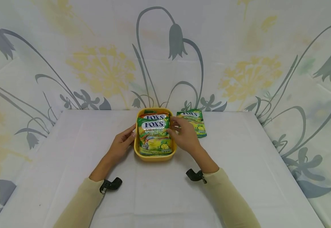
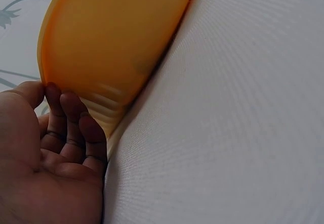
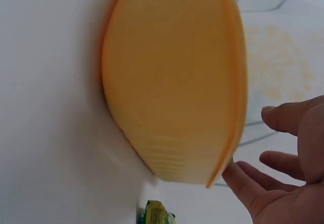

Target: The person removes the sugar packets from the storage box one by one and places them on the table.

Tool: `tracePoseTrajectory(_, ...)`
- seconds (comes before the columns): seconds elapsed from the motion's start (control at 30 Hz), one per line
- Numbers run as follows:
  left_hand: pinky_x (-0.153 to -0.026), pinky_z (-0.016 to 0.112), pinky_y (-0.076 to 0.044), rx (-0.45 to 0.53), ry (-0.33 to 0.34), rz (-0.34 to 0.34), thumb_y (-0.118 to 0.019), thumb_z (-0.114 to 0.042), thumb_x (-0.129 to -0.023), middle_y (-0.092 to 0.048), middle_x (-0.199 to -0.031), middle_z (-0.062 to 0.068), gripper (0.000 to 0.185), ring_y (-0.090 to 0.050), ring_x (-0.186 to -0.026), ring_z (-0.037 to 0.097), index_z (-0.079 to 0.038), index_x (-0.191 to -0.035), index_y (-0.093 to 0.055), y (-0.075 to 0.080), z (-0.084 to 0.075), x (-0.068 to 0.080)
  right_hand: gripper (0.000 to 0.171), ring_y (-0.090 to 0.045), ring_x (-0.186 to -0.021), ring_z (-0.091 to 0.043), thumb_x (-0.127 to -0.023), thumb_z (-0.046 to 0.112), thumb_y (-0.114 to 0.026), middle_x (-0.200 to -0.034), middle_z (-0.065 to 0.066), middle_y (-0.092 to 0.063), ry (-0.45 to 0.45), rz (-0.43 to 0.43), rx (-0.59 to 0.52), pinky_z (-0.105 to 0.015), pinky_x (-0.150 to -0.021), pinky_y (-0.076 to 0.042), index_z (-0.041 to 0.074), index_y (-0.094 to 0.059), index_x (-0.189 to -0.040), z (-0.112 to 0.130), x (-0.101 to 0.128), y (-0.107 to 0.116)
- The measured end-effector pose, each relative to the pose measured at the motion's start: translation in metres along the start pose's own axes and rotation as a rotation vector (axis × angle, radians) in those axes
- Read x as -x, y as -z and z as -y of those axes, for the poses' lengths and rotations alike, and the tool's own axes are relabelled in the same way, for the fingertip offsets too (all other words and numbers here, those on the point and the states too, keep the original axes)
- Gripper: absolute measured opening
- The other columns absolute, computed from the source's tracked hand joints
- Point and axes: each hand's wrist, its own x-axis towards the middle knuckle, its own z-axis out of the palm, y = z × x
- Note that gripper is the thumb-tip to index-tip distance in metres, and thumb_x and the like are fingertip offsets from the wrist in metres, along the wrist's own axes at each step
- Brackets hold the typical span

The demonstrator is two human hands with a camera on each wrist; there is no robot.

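A yellow plastic tray (image 1: 154, 157) sits at the middle of the white table, filled with stacked green Fox's Spring Tea candy packs (image 1: 155, 134). My left hand (image 1: 129, 133) lies against the tray's left wall, fingers straight; in the left wrist view the fingertips (image 2: 65, 114) touch the tray (image 2: 111, 37) near its rim. My right hand (image 1: 175, 126) is at the tray's right rim beside the top pack, fingers relaxed and spread. In the right wrist view one fingertip (image 3: 234, 172) meets the tray (image 3: 172, 82) edge. Neither hand grips anything.
One more Fox's pack (image 1: 194, 123) lies flat on the table just right of the tray, behind my right hand; its corner (image 3: 156, 214) shows in the right wrist view. A flowered cloth backdrop (image 1: 239, 63) rises behind and beside the table.
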Motion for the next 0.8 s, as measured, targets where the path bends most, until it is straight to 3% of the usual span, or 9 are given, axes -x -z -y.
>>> tracePoseTrajectory(0.2, -0.086, 0.021, -0.056, -0.023, -0.003, -0.007, -0.052, -0.023, -0.114, -0.063, -0.117, 0.014, 0.051, -0.062, -0.097, 0.014, -0.018, -0.164, -0.042, -0.001, -0.002, 0.000, 0.055, -0.064, -0.128, -0.034, -0.101, 0.012, -0.075, -0.139, -0.022, -0.060, -0.016, 0.028, 0.118, -0.040, -0.105, -0.056, -0.007, -0.052, -0.147, 0.005, 0.003, -0.009)
tracePoseTrajectory(0.5, -0.085, 0.020, -0.056, -0.039, -0.009, -0.017, -0.051, -0.021, -0.114, -0.063, -0.116, 0.014, 0.051, -0.062, -0.096, 0.012, -0.016, -0.164, -0.042, 0.000, 0.000, -0.002, 0.069, -0.057, -0.133, -0.038, -0.103, 0.021, -0.071, -0.145, -0.025, -0.057, -0.001, 0.110, 0.348, -0.050, -0.112, -0.049, -0.007, -0.039, -0.158, 0.009, 0.003, -0.014)
tracePoseTrajectory(0.67, -0.086, 0.021, -0.056, -0.027, -0.002, -0.015, -0.051, -0.021, -0.114, -0.063, -0.121, 0.019, 0.051, -0.062, -0.098, 0.013, -0.017, -0.164, -0.042, 0.000, 0.001, -0.001, 0.071, -0.059, -0.130, -0.038, -0.102, 0.018, -0.073, -0.143, -0.025, -0.056, 0.048, 0.099, 0.351, -0.050, -0.111, -0.050, -0.007, -0.038, -0.158, 0.009, 0.005, -0.015)
tracePoseTrajectory(0.8, -0.087, 0.021, -0.057, -0.019, -0.005, -0.007, -0.051, -0.022, -0.114, -0.063, -0.124, 0.019, 0.051, -0.063, -0.100, 0.013, -0.016, -0.165, -0.041, 0.001, 0.001, -0.002, 0.069, -0.058, -0.125, -0.036, -0.100, 0.013, -0.074, -0.141, -0.024, -0.054, 0.074, 0.073, 0.278, -0.048, -0.109, -0.051, -0.006, -0.039, -0.156, 0.008, 0.006, -0.015)
